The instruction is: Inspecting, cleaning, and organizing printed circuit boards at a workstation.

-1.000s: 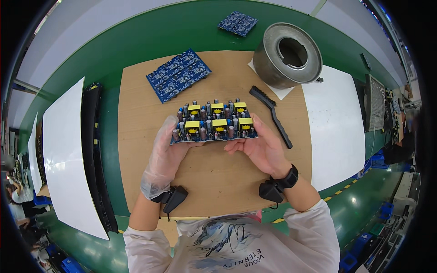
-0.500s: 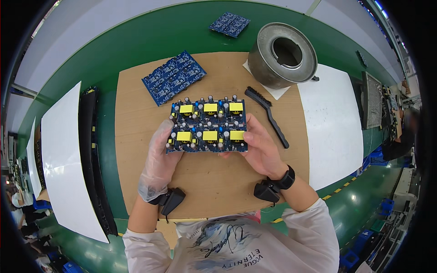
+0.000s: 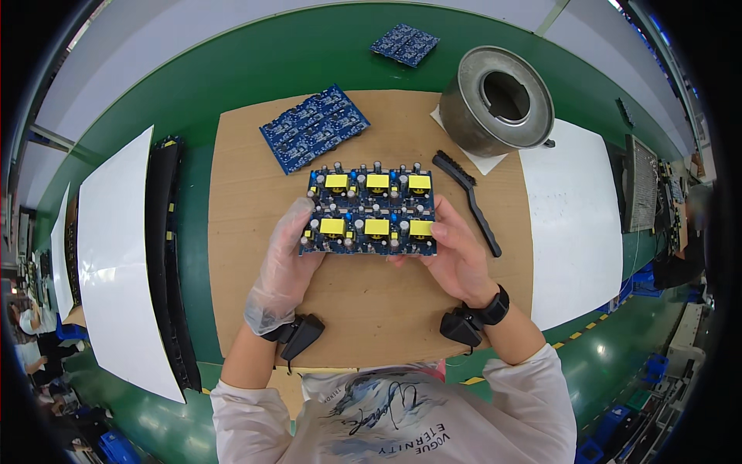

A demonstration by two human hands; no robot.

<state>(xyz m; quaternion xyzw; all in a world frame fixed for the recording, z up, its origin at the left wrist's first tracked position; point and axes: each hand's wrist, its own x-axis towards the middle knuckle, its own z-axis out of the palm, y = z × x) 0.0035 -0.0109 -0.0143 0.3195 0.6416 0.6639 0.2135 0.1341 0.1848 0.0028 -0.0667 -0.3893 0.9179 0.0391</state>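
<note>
A blue circuit board panel with yellow transformers and upright capacitors is held between my two hands, component side up. My left hand, in a clear plastic glove, grips its left edge, with some fingers hidden underneath. Bare, my right hand closes on the right edge, its thumb on top by a yellow transformer. Right of the panel lies a black brush with its bristles at the far end. Beyond the panel, a second blue circuit board panel rests on the brown cardboard.
At the far right stands a round metal pot on a white sheet. Another blue board lies on the green table. White boards flank the cardboard, and a black strip runs along the left one.
The whole scene has shifted slightly right in the picture, apparently from head movement. Both hands keep the same grip on the circuit board panel.
</note>
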